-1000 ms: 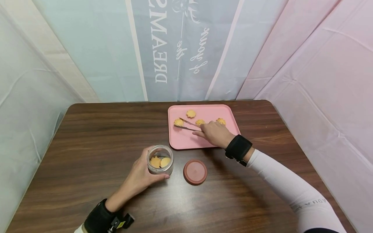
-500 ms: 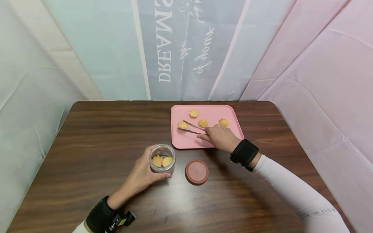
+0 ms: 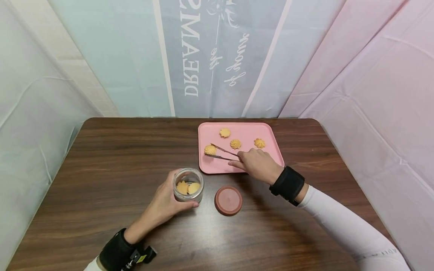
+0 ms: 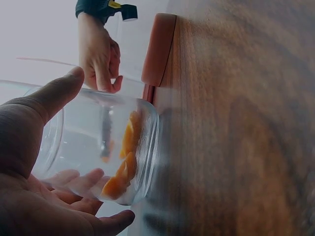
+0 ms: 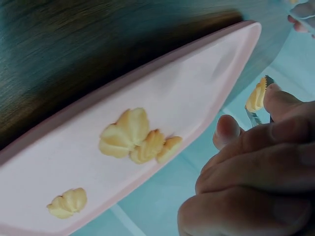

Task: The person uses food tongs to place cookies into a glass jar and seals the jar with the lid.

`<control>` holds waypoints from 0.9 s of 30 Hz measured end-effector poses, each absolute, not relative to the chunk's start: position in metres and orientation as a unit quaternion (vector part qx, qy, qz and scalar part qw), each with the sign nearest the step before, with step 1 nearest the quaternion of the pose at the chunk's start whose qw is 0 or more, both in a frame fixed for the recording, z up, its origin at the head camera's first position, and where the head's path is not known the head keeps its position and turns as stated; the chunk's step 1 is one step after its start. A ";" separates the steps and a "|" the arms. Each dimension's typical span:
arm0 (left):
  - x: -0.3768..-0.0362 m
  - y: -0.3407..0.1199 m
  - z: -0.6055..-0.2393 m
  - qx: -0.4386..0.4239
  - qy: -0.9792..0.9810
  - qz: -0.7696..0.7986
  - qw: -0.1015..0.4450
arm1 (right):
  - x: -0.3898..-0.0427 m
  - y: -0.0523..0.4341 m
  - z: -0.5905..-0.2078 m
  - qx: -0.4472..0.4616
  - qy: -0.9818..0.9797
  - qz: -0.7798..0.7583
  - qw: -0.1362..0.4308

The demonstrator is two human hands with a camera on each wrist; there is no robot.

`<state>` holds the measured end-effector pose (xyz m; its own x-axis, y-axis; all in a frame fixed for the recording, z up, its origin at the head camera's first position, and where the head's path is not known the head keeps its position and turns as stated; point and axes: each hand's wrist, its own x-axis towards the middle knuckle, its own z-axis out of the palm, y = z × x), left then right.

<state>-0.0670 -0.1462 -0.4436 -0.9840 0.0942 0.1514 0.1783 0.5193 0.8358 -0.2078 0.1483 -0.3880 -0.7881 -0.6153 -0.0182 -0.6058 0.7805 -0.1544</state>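
Note:
My left hand (image 3: 167, 201) grips a clear glass jar (image 3: 200, 197) from its left side, the thumb in front. Two pale cookies (image 3: 183, 187) show at the jar's bottom. In my right hand (image 3: 259, 163) is a pair of thin tongs (image 3: 222, 157), held over the pink tray. Between the tongs' tips sits a swirled cookie (image 3: 210, 149), above the tray's left part in the head view; the right wrist view also shows this piped cookie (image 5: 256, 96) pinched by the toothed tips. The tongs' rear end is hidden in the hand.
Other cookies (image 3: 235, 143) lie spread on the pink tray (image 3: 217, 167) near the table's back edge. A round reddish-brown lid (image 3: 228, 200) rests on the wooden table (image 3: 135, 150), right of the jar. Cloth curtains (image 3: 129, 67) stand behind and at both sides.
My right hand has drawn the tongs and the swirled cookie slightly toward me, lower in the view. My left hand stays on the jar. The head view has shifted a little.

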 end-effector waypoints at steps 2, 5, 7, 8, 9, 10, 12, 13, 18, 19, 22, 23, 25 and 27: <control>-0.067 -0.146 -0.443 -0.079 -0.870 -0.484 0.044 | -0.205 0.148 -0.385 -0.327 0.942 -0.072 0.027; -0.067 -0.146 -0.443 -0.080 -0.870 -0.484 0.045 | -0.200 0.148 -0.381 -0.331 0.941 -0.073 0.019; -0.067 -0.146 -0.443 -0.081 -0.870 -0.484 0.045 | -0.197 0.148 -0.378 -0.333 0.940 -0.073 0.018; -0.067 -0.146 -0.443 -0.081 -0.870 -0.484 0.045 | -0.195 0.148 -0.377 -0.333 0.940 -0.072 0.020; -0.067 -0.146 -0.443 -0.080 -0.870 -0.484 0.045 | -0.193 0.148 -0.376 -0.333 0.940 -0.073 0.022; -0.067 -0.145 -0.443 -0.080 -0.870 -0.484 0.045 | -0.191 0.148 -0.375 -0.333 0.940 -0.074 0.025; -0.066 -0.145 -0.443 -0.080 -0.870 -0.484 0.044 | -0.188 0.149 -0.373 -0.330 0.940 -0.075 0.030; -0.066 -0.145 -0.443 -0.080 -0.870 -0.484 0.044 | -0.186 0.148 -0.372 -0.328 0.941 -0.077 0.032; -0.066 -0.145 -0.445 -0.075 -0.872 -0.483 0.041 | -0.181 0.148 -0.367 -0.328 0.941 -0.080 0.027; -0.066 -0.145 -0.445 -0.074 -0.872 -0.483 0.041 | -0.180 0.148 -0.366 -0.329 0.941 -0.080 0.025; -0.066 -0.145 -0.445 -0.075 -0.871 -0.483 0.040 | -0.176 0.148 -0.361 -0.334 0.939 -0.080 0.019; -0.066 -0.145 -0.445 -0.075 -0.871 -0.484 0.041 | -0.175 0.147 -0.360 -0.336 0.938 -0.080 0.017; -0.066 -0.145 -0.445 -0.076 -0.871 -0.484 0.042 | -0.172 0.147 -0.357 -0.343 0.936 -0.076 0.008; -0.066 -0.145 -0.445 -0.076 -0.870 -0.486 0.041 | -0.170 0.145 -0.354 -0.351 0.934 -0.071 0.000</control>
<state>-0.0658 -0.1445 -0.4446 -0.9851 0.0915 0.1457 0.1720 0.5167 0.8387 -0.1696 0.1453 -0.3541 -0.7542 -0.6548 0.0490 -0.6547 0.7441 -0.1328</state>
